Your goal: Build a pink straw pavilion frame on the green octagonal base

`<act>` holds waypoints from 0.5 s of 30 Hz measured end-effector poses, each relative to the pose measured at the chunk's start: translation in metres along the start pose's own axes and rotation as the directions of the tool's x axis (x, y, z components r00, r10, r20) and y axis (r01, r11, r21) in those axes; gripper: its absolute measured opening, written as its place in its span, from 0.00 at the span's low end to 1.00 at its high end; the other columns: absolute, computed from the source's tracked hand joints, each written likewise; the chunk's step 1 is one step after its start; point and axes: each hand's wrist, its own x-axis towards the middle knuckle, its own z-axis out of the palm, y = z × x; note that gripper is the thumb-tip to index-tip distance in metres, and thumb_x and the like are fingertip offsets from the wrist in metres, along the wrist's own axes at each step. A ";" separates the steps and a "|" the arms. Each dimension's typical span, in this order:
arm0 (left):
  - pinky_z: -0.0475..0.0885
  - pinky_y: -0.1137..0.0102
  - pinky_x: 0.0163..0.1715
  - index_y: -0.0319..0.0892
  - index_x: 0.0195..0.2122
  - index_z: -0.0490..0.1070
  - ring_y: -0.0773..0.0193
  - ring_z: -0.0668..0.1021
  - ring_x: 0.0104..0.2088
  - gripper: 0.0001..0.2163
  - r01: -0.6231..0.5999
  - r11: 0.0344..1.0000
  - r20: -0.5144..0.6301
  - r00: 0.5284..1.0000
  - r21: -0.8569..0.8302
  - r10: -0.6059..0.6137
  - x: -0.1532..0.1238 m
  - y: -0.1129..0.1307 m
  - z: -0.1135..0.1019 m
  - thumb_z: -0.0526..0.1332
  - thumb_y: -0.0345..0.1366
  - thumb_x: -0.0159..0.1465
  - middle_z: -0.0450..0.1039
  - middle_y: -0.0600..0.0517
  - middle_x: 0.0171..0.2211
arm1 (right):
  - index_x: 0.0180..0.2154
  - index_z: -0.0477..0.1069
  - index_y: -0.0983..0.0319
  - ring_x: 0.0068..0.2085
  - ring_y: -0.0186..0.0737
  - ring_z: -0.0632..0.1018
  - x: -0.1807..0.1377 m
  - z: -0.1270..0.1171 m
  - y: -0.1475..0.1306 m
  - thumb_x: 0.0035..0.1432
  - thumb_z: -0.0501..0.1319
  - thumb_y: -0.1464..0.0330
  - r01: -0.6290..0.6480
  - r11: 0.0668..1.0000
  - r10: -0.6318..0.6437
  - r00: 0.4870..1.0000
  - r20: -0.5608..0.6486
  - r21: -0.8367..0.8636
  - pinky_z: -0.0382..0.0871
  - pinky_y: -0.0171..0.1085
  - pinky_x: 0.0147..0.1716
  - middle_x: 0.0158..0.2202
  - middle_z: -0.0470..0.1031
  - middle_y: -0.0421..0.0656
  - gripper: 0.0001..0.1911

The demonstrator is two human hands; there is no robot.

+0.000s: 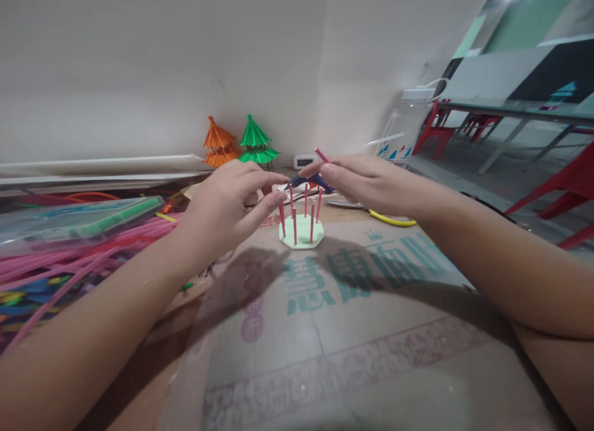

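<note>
A small pale-green octagonal base (301, 226) stands on the board, with several thin pink sticks (294, 226) upright around its edge. My left hand (239, 199) is at the left side of these sticks. Its thumb tip overlaps the top of the leftmost stick, and a gap shows between thumb and index finger; I cannot tell whether it touches that stick. Above the right side of the base, my right hand (366, 180) holds another short pink stick (321, 155) between thumb and fingers, one end poking up. Blue-handled cutters (304, 181) lie behind the sticks, partly hidden.
Yellow-handled scissors (392, 220) lie beneath my right hand. Orange (218, 143) and green (257, 143) paper-roofed models stand by the wall, near a small digital clock (304, 162). Pink strips (93, 248) and a plastic case (83, 221) lie left; a clear bottle (408, 125) stands right.
</note>
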 end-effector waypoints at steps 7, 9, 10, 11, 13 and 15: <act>0.74 0.69 0.36 0.45 0.44 0.81 0.62 0.81 0.38 0.08 0.116 0.925 -0.004 0.992 -0.363 -0.126 -0.002 0.025 -0.005 0.63 0.40 0.71 0.83 0.51 0.40 | 0.40 0.74 0.59 0.43 0.41 0.78 -0.012 0.022 -0.016 0.71 0.53 0.63 0.116 0.990 -0.128 0.979 0.157 0.083 0.70 0.38 0.43 0.42 0.79 0.44 0.13; 0.74 0.69 0.36 0.45 0.38 0.80 0.63 0.81 0.37 0.07 0.136 0.892 0.014 0.989 -0.431 -0.145 -0.001 0.029 -0.007 0.64 0.38 0.70 0.82 0.53 0.37 | 0.36 0.71 0.60 0.37 0.38 0.77 -0.015 0.025 -0.019 0.72 0.53 0.60 0.087 0.985 -0.122 0.964 0.237 0.152 0.70 0.36 0.38 0.36 0.78 0.42 0.15; 0.74 0.69 0.36 0.45 0.35 0.79 0.64 0.80 0.36 0.07 0.144 0.878 0.023 0.988 -0.457 -0.151 -0.001 0.030 -0.008 0.64 0.37 0.70 0.81 0.53 0.35 | 0.34 0.70 0.60 0.34 0.37 0.77 -0.016 0.026 -0.020 0.73 0.52 0.58 0.054 0.980 -0.107 0.954 0.278 0.191 0.70 0.36 0.35 0.34 0.77 0.42 0.17; 0.74 0.69 0.36 0.45 0.33 0.78 0.64 0.80 0.35 0.08 0.155 0.866 0.032 0.987 -0.476 -0.159 -0.001 0.031 -0.010 0.64 0.37 0.70 0.80 0.54 0.33 | 0.34 0.69 0.60 0.33 0.36 0.77 -0.017 0.026 -0.021 0.73 0.52 0.56 0.024 0.973 -0.097 0.947 0.308 0.231 0.70 0.35 0.34 0.33 0.76 0.41 0.19; 0.74 0.69 0.35 0.45 0.32 0.77 0.65 0.79 0.34 0.09 0.180 0.852 0.042 0.982 -0.492 -0.183 -0.001 0.032 -0.013 0.64 0.38 0.70 0.79 0.55 0.31 | 0.35 0.72 0.60 0.34 0.36 0.78 -0.017 0.025 -0.020 0.73 0.53 0.56 0.006 0.953 -0.106 0.942 0.317 0.303 0.71 0.35 0.36 0.34 0.77 0.42 0.19; 0.73 0.71 0.33 0.45 0.32 0.77 0.66 0.78 0.33 0.09 0.201 0.843 0.042 0.977 -0.500 -0.208 -0.001 0.032 -0.016 0.64 0.40 0.70 0.78 0.56 0.31 | 0.36 0.75 0.61 0.37 0.37 0.78 -0.015 0.025 -0.018 0.71 0.56 0.60 0.020 0.939 -0.123 0.952 0.279 0.343 0.72 0.36 0.38 0.35 0.78 0.42 0.15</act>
